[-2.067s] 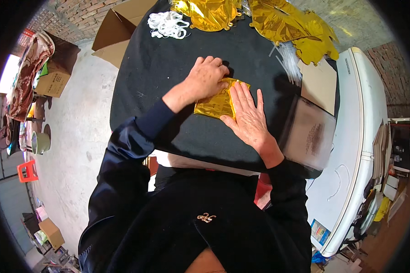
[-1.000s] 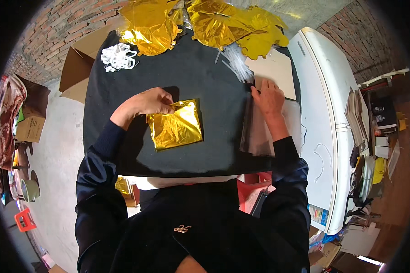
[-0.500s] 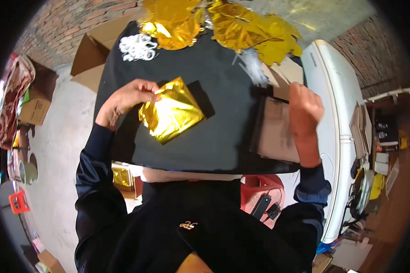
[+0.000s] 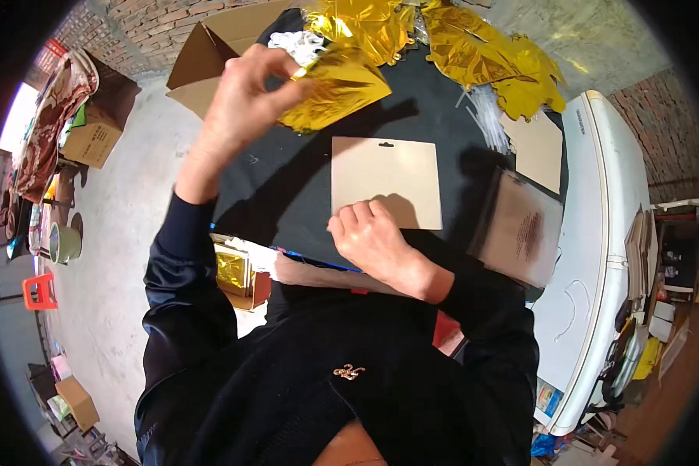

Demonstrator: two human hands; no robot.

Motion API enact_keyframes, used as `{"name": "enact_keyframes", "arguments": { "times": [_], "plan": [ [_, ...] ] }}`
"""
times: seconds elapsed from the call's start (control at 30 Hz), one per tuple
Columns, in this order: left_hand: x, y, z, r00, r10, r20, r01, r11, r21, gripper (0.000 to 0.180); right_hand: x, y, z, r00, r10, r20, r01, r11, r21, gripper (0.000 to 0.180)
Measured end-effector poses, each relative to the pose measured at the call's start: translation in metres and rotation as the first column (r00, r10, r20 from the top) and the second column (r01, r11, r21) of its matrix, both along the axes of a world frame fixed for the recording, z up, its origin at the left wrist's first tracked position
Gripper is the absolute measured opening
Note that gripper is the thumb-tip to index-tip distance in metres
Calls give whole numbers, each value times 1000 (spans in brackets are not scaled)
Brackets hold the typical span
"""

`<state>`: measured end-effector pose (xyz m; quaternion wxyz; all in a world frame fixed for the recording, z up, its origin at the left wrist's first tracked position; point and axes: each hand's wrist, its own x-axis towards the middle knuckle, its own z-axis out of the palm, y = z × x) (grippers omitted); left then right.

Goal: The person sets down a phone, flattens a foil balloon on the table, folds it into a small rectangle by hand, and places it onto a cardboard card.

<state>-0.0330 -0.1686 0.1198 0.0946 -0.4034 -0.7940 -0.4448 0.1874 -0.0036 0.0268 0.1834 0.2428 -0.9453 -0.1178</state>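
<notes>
My left hand is raised over the far left part of the black-covered table, thumb and fingers pinching a corner of a folded sheet of gold foil. The foil hangs to the right of the fingers. In front of me lies a square beige card with a small dark hang slot near its far edge. My right hand is at the card's near edge, fingers curled onto it, the thumb mostly hidden. Its shadow falls across the card.
More gold foil shapes lie along the far edge, near a white coiled bundle. Clear thin strips, beige cards and clear plastic sleeves sit at right. Beside the table stand a white fridge-like cabinet and an open carton.
My left hand has lifted the gold foil up and away toward the far left. My right hand has come from the right side to the middle, where the beige card now lies.
</notes>
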Motion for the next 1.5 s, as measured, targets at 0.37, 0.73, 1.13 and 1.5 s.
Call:
{"name": "enact_keyframes", "arguments": {
  "times": [0.37,0.73,1.13,1.5],
  "plan": [
    [96,53,-101,600,-247,-760,113,968,-226,18,49,61,4,985,-172,32,168,872,-459,14],
    [117,59,-128,669,-499,-551,257,851,-458,13,62,103,-9,931,-356,85,352,804,-480,8],
    [119,66,-129,744,-449,-495,273,880,-388,11,-66,121,14,988,-156,6,131,804,-580,6],
    [122,64,-135,787,-399,-470,247,902,-353,12,-269,79,-33,998,-64,0,51,789,-612,18]
  ]
}}
